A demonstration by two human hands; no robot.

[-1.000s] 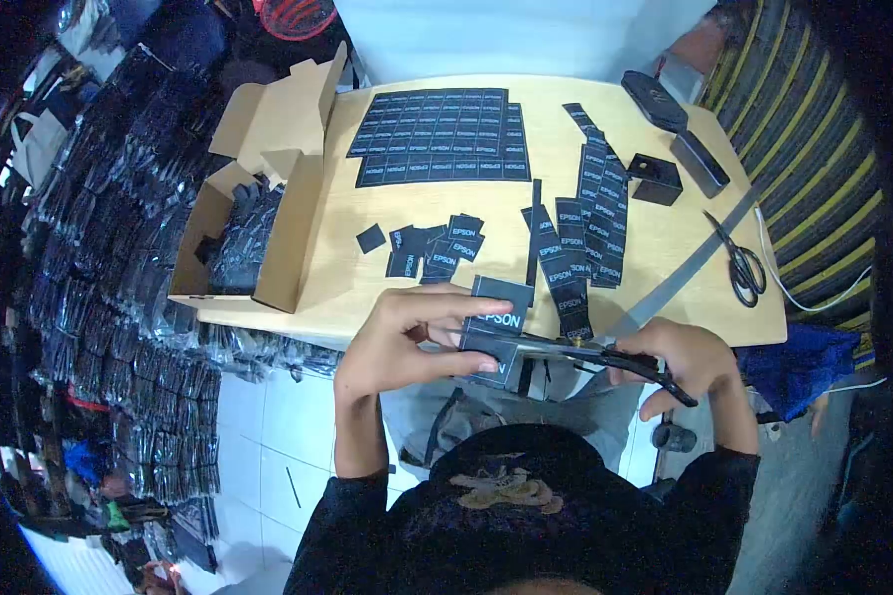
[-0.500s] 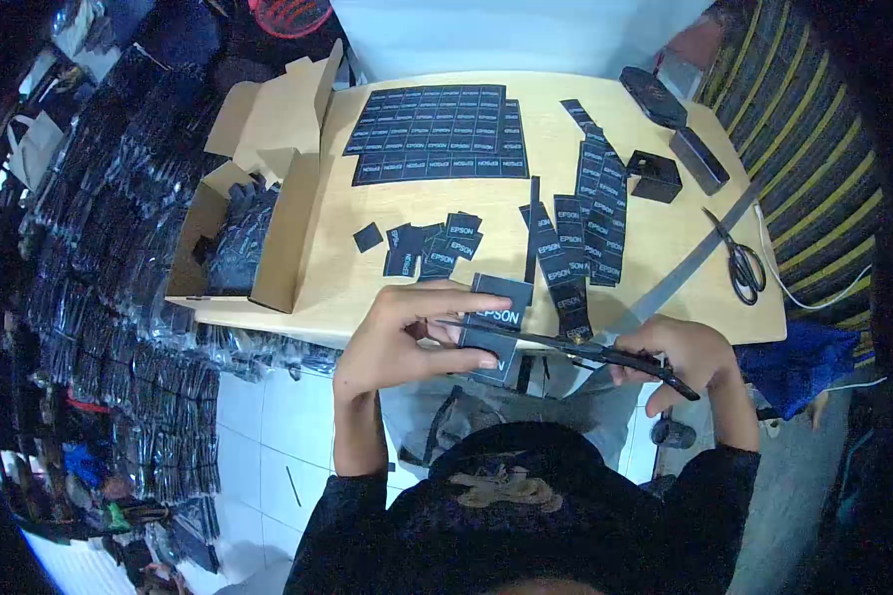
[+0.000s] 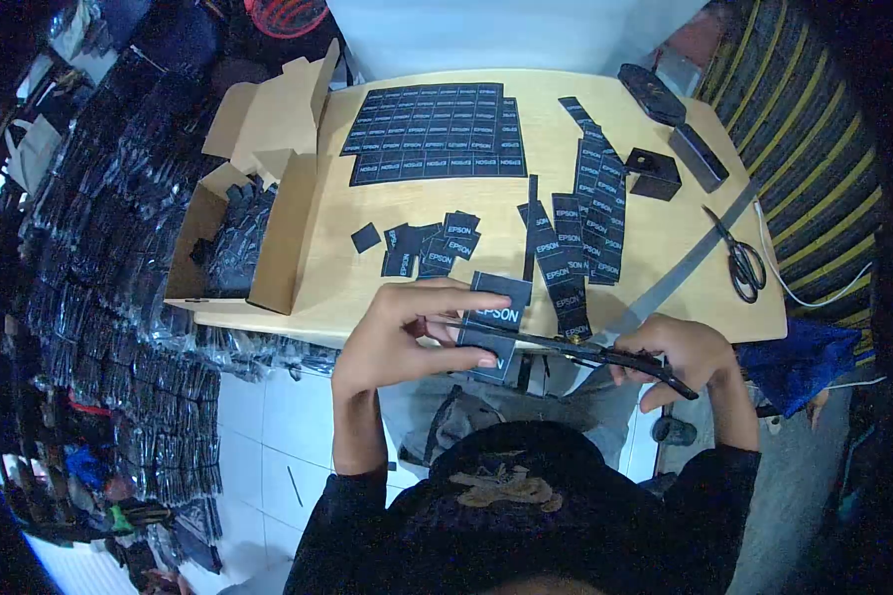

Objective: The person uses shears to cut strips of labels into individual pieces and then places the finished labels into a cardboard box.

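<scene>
Between the thumb and fingers of my left hand point(image 3: 399, 332) is a short strip of black EPSON labels point(image 3: 494, 288). Closed around the handles of a pair of black scissors point(image 3: 590, 349) is my right hand point(image 3: 680, 359). The scissor blades lie across the strip, between its two printed labels. Just beyond my left hand, several cut labels point(image 3: 459, 236) lie loosely on the table. Longer label strips point(image 3: 600, 188) overlap one another farther right, near a thin dark strip point(image 3: 533, 233).
Uncut label sheets point(image 3: 432, 129) lie at the table's point(image 3: 318, 268) back. An open cardboard box point(image 3: 283, 238) with dark pieces stands left. On the right are another pair of scissors point(image 3: 742, 266), a steel ruler point(image 3: 680, 266), a black box point(image 3: 655, 177) and a dark case point(image 3: 651, 94).
Both hands, the strip and the scissors keep nearly the same position. The whole view has shifted very slightly.
</scene>
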